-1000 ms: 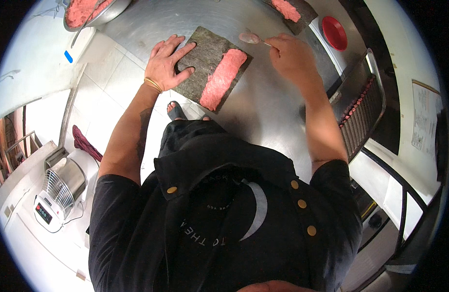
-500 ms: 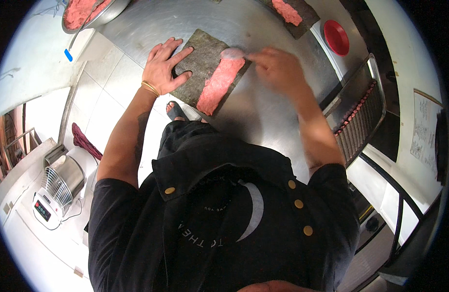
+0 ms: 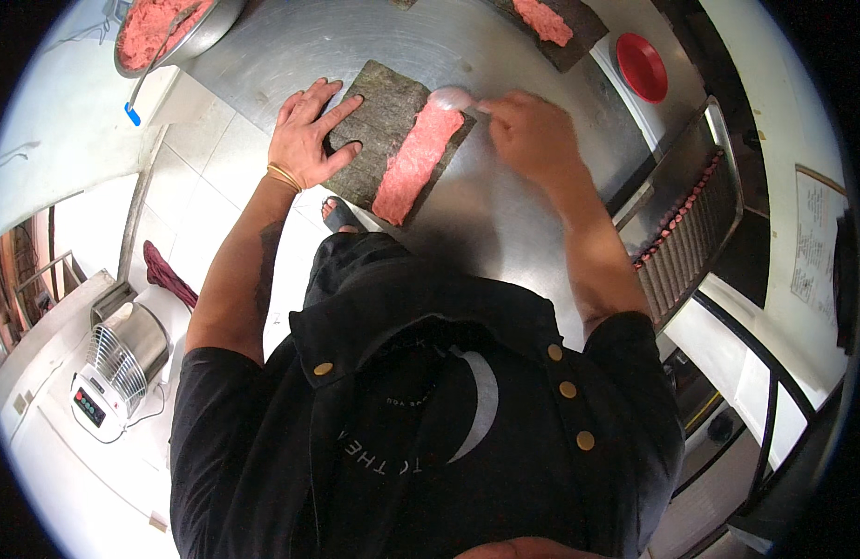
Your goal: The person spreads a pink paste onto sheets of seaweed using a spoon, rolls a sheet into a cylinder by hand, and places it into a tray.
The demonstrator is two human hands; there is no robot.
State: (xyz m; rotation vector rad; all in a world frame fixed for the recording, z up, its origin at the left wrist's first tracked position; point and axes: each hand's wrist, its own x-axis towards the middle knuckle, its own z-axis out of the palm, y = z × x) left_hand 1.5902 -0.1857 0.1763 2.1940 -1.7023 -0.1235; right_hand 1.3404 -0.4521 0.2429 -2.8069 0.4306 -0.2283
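Seaweed sheet (image 3: 383, 130) lies dark on the steel table (image 3: 504, 214) near its front edge, with a strip of pink minced filling (image 3: 416, 160) along its right half. I see my left hand (image 3: 309, 135) spread flat, pinning the sheet's left side. My right hand (image 3: 532, 130) pinches a pale spatula (image 3: 451, 98) whose blade touches the strip's far end. Around them: a metal bowl of pink mince (image 3: 164, 28) far left, a second filled sheet (image 3: 546, 23) beyond, a red dish (image 3: 642, 65) to the right, and a tray of rolls (image 3: 686, 233) just beside my right forearm.
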